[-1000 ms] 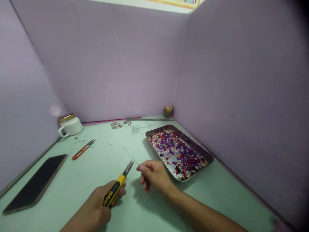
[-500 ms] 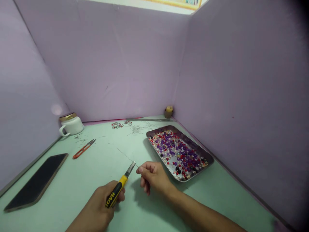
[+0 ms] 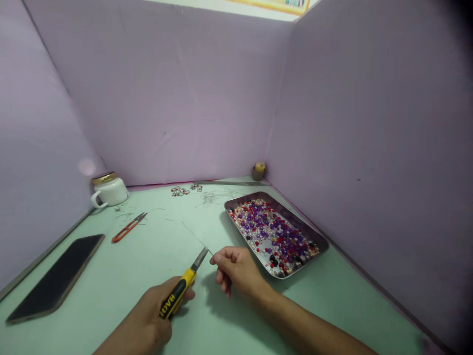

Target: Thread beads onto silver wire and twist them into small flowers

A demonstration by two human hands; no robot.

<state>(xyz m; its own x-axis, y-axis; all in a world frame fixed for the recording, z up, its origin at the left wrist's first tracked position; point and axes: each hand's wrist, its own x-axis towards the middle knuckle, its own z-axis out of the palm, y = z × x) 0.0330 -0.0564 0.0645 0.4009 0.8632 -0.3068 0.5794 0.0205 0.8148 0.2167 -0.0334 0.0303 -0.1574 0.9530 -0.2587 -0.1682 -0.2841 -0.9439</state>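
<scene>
My left hand (image 3: 155, 310) is wrapped round the yellow-and-black handles of a pair of pliers (image 3: 181, 291), its metal jaws pointing up and to the right. A thin wire (image 3: 192, 235) runs past the jaw tip, its free end reaching up-left over the table. Close to the jaws, the thumb and forefinger of my right hand (image 3: 236, 268) pinch the wire's near end. My right hand's other fingers are loosely curled. Whether the jaws are clamped on the wire or only touch it, I cannot tell.
A metal tray (image 3: 323, 238) of mixed beads lies right of my hands. Orange thread snips (image 3: 127, 229), a dark phone-like slab (image 3: 55, 278) and a white lidded mug (image 3: 112, 192) are at left. Beaded rings (image 3: 180, 191) and loose wires (image 3: 210, 197) lie at the back, before lilac walls.
The pliers' jaws and my right hand have shifted very slightly to the right. The wire's free end has moved a little right and up. Both grips are unchanged.
</scene>
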